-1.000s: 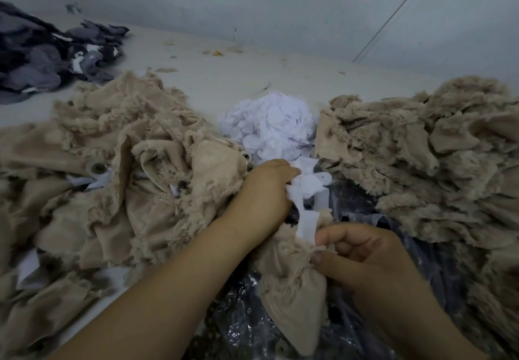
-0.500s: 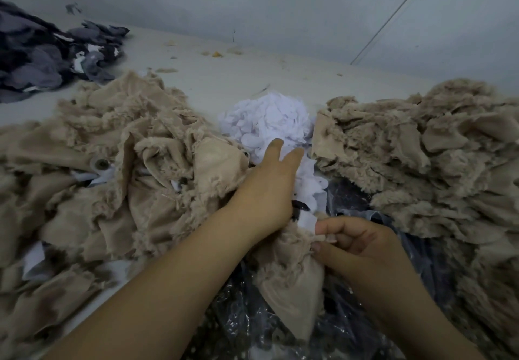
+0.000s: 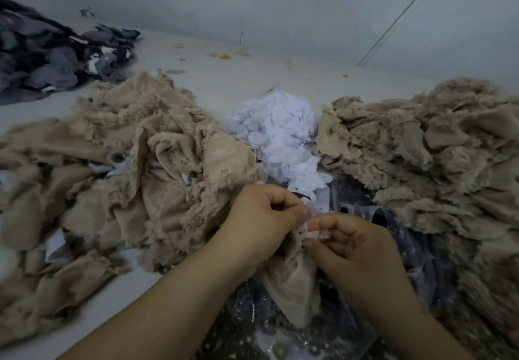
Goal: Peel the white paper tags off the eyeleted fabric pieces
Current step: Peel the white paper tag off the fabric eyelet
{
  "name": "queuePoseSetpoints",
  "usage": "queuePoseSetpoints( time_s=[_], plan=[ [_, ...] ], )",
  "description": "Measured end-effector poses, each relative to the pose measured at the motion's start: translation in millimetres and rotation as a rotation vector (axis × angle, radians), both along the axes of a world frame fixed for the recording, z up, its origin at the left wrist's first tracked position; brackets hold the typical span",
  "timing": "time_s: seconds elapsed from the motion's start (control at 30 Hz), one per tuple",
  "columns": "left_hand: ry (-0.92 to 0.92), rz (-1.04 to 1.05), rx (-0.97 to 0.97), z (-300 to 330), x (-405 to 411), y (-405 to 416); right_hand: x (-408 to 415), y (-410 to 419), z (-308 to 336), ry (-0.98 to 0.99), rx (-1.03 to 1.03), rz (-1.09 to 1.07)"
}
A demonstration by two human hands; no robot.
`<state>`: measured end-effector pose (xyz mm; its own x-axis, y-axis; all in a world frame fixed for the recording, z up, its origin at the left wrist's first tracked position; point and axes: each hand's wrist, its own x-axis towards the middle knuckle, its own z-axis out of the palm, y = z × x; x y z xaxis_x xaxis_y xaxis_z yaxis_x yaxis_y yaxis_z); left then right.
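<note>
Fabric piece (image 3: 292, 284) pinched between both hands, low and centre, hanging over crinkly plastic wrap (image 3: 351, 317).

Head view: left hand (image 3: 261, 219) curled on the top edge, right hand (image 3: 356, 244) pinching the same edge, fingertips (image 3: 311, 223) nearly touching. Can't tell if any tag remains under them, too blurry. White paper heap (image 3: 280, 135) just behind, tan heaps left (image 3: 126, 163) and right (image 3: 421, 157). Risk, probably: paper tearing and leaving scraps if yanked fast, or this piece landing in the wrong heap.
</note>
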<state>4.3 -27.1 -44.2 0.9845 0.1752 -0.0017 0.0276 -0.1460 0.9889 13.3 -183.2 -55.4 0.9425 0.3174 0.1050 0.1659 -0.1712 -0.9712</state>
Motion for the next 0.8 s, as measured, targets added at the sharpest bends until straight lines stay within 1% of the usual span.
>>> queuePoseSetpoints(
  time_s=[0.07, 0.17, 0.2, 0.33, 0.53, 0.67, 0.8],
  plan=[
    [-0.039, 0.019, -0.074, -1, 0, 0, 0, 0, -3, -0.002, -0.017, -0.009],
    [-0.131, 0.006, -0.093, 4, 0, -2, 3, -1, -6, 0.019, -0.022, -0.011],
    [-0.136, -0.018, -0.115, 6, 0, -3, 4, -1, -8, 0.036, -0.028, -0.004],
    [-0.042, -0.103, -0.157, 7, 2, -5, 6, -2, -10, 0.093, -0.059, 0.026],
    [0.062, -0.218, -0.288, 9, -2, 0, 7, -3, -10, 0.119, 0.001, 0.05],
    [0.1, -0.201, -0.223, 5, 0, 6, 7, -3, -11, 0.138, -0.001, 0.037],
    [0.095, -0.205, -0.24, 1, 0, 8, 10, -4, -13, 0.148, 0.002, 0.005]
  ],
)
